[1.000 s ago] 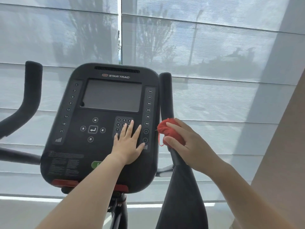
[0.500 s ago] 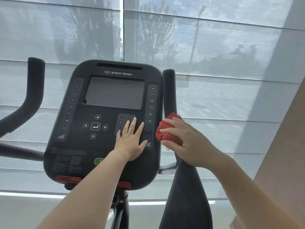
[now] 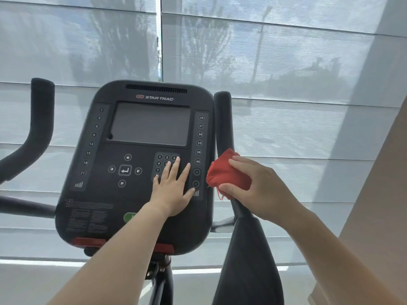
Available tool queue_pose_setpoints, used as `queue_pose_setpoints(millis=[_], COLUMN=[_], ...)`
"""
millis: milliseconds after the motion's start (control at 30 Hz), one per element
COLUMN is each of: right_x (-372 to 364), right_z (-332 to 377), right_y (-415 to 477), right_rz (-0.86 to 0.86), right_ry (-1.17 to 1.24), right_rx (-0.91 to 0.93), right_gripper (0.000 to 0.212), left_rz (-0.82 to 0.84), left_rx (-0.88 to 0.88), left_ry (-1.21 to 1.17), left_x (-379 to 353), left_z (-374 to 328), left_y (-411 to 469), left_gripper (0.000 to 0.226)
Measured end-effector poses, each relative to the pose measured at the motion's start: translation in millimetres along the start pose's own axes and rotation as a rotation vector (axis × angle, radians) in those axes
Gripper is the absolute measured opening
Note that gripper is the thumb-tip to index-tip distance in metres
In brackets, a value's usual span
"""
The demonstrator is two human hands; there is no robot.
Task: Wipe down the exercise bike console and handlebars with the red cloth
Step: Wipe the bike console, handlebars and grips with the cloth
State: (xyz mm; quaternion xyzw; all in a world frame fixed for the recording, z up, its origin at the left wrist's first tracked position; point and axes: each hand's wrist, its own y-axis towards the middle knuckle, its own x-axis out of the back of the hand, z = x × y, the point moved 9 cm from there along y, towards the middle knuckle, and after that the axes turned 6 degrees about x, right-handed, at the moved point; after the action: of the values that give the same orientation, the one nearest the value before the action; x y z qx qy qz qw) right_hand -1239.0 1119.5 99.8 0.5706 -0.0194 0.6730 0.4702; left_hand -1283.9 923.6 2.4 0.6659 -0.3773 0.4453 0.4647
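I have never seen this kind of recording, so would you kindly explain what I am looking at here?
This is one view from a camera worn on a person's head, looking at their arms. The black panel is a Star Trac exercise bike console. The left hand lies flat on its number keypad. The right hand holds a bunched red cloth against the right handlebar. The left handlebar stands untouched. Behind hang window blinds.

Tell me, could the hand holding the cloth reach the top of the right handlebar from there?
Probably yes. The right hand holds the red cloth against the right handlebar partway up, and the bar above it looks bare up to its tip.
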Motion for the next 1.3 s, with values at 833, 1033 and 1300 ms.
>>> queue_pose_setpoints(millis=[833, 1033, 1300], right_x=[26, 2, 30], right_z=[4, 1, 0], right_y=[16, 5, 14], right_rz=[-0.162, 0.053, -0.147], right_ry=[0.185, 0.051, 0.176], right_rx=[0.083, 0.064, 0.062], right_gripper=[0.013, 0.059, 0.013], left_rz=[-0.007, -0.001, 0.003], left_rx=[-0.012, -0.016, -0.019], left_ry=[-0.032, -0.034, -0.023], left_x=[3, 4, 4], left_z=[1, 2, 2], left_y=[-1, 0, 0], left_gripper=[0.067, 0.066, 0.066])
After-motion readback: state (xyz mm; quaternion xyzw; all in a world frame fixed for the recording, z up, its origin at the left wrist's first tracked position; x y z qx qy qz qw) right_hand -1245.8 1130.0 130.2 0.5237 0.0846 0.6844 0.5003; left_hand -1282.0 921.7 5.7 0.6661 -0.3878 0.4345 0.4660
